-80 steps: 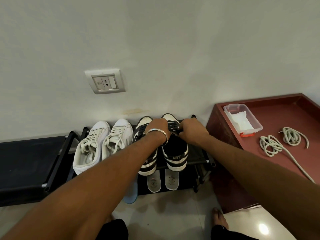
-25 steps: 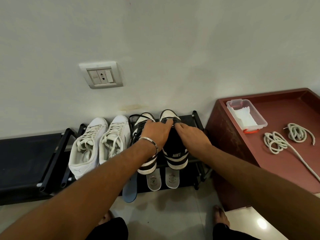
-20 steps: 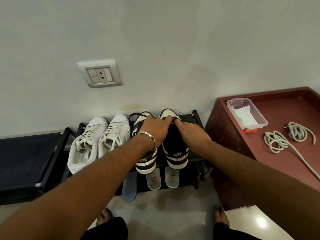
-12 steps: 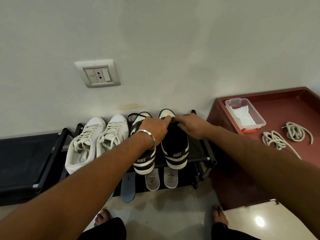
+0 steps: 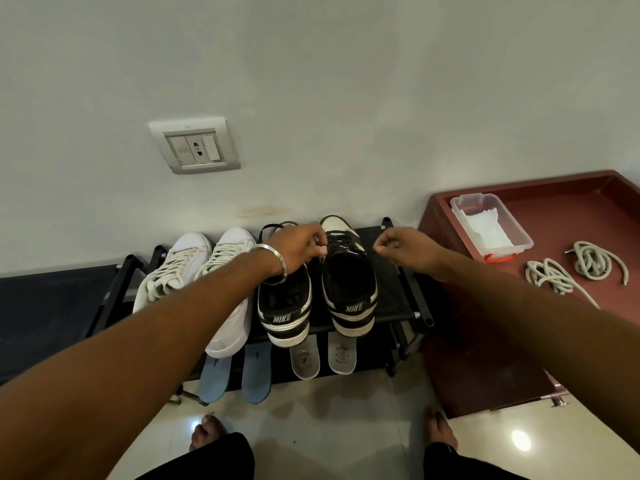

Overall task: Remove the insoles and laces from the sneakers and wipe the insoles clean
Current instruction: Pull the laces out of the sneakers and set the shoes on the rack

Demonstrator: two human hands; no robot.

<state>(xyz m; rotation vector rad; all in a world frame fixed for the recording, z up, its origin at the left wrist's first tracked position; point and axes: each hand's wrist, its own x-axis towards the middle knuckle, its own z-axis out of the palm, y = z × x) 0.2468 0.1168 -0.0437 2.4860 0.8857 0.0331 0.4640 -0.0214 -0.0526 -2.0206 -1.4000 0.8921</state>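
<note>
The fingers (image 5: pixel 320 242) of the left hand (image 5: pixel 299 249) are pinching together at the lace area of the right-hand black-and-white sneaker (image 5: pixel 348 282), apparently gripping a thin strand of its black lace (image 5: pixel 341 242) (the strand itself is too fine to make out clearly at the fingertips). The right hand (image 5: pixel 403 249) is hovering just beside that same shoe on its far side, its fingertips curled in and pressed together in a narrow pinch; whether anything is between them I cannot tell. A metal bangle (image 5: pixel 277 263) is sitting on the left wrist.

Both dark sneakers are standing on the top tier of a black shoe rack (image 5: pixel 407 306), heels toward the camera, with the left-hand black-and-white sneaker (image 5: pixel 284 306) touching a pair of white sneakers (image 5: pixel 194 268) that are still laced. On the lower level two grey insoles (image 5: pixel 323 356) are lying under the dark pair, and two blue insoles (image 5: pixel 235 375) are lying under the white pair.

To the right, a red-brown cabinet top (image 5: pixel 561 209) is carrying a clear plastic box (image 5: pixel 491 230) holding white wipes, and two loose coils of pale laces (image 5: pixel 575 268) are lying near it, apart from each other
</note>
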